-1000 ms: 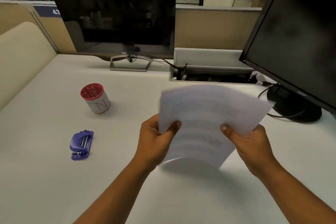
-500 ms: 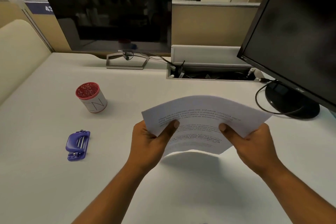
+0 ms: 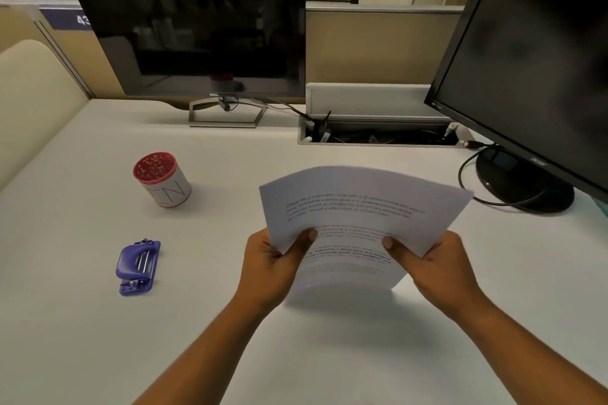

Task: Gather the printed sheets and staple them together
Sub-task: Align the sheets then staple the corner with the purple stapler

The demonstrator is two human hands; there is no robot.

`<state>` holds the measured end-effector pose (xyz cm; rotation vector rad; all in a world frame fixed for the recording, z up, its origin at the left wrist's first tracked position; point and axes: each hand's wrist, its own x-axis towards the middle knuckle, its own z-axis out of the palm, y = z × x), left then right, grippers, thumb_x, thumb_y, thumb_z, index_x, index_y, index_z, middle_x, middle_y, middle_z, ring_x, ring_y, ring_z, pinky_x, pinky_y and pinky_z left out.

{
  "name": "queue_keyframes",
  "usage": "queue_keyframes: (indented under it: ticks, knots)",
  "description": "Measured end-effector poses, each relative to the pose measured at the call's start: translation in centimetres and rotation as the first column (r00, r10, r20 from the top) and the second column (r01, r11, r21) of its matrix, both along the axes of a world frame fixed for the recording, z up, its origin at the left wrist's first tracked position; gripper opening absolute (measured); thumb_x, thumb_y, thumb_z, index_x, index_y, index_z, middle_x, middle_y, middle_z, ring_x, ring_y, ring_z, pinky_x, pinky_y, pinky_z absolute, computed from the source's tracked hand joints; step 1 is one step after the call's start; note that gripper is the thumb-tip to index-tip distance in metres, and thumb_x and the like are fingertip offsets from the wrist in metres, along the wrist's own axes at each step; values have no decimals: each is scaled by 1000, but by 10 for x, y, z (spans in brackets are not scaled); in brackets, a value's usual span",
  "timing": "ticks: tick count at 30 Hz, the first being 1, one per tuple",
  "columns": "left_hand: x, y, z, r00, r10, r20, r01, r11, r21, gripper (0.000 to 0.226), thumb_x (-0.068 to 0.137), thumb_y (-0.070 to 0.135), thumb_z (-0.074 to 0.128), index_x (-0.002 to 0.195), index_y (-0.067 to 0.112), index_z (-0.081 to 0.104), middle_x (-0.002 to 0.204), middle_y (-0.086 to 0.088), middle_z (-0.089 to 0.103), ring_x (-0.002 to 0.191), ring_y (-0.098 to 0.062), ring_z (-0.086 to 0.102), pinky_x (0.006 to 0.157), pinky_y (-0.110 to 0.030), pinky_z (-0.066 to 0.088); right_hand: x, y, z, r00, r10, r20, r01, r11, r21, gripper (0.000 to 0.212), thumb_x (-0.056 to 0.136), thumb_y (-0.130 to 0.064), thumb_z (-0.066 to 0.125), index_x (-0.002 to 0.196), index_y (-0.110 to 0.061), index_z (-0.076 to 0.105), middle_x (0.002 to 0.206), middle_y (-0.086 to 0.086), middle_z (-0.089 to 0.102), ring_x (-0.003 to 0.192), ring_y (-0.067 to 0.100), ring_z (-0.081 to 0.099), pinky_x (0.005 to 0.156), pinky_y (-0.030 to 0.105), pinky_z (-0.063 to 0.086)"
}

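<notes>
A stack of white printed sheets (image 3: 355, 207) is held above the white desk (image 3: 98, 339), bowed upward with the text facing me. My left hand (image 3: 273, 260) grips the stack's left edge, thumb on top. My right hand (image 3: 431, 263) grips the right edge, thumb on top too. The lower edge of the sheets hangs just above or on the desk; I cannot tell which. A small purple stapler (image 3: 138, 268) lies on the desk to the left, well apart from my left hand.
A red and white cup (image 3: 162, 179) stands at the left, behind the stapler. A dark monitor (image 3: 197, 26) is at the back, another monitor (image 3: 533, 69) at the right with its round base (image 3: 523, 184) and cable. An open cable tray (image 3: 378, 135) sits between them.
The sheets have tilted from nearly upright to a flatter, bowed position with the text showing. Both hands keep their grip and have shifted slightly lower.
</notes>
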<state>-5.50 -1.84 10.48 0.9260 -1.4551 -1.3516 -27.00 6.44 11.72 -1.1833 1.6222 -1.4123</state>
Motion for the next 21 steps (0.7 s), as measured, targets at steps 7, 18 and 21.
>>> queue_keyframes:
  ticks: [7,18,21]
  knots:
    - [0,1,-13,997,46,-57,-39,992,118,18,91,21,66,99,35,74,102,7,77,91,-19,74,68,-28,60,-12,3,-29,993,-100,-61,108,984,142,48,76,-36,75,122,-35,62,122,-17,68,114,7,61,96,30,50]
    - [-7,18,-20,933,224,-283,-59,868,494,35,82,22,71,116,16,67,111,-10,75,99,-31,72,82,-49,60,18,30,-69,569,-220,792,-23,959,283,43,80,-15,65,122,-16,64,119,13,72,102,26,72,83,42,59]
    - [-1,18,-22,926,188,-326,-6,875,485,38,82,24,75,119,23,66,119,-8,72,105,-29,70,82,-43,60,15,29,-68,670,-254,698,47,952,302,36,78,-11,65,113,-14,67,111,12,75,93,24,74,69,35,61]
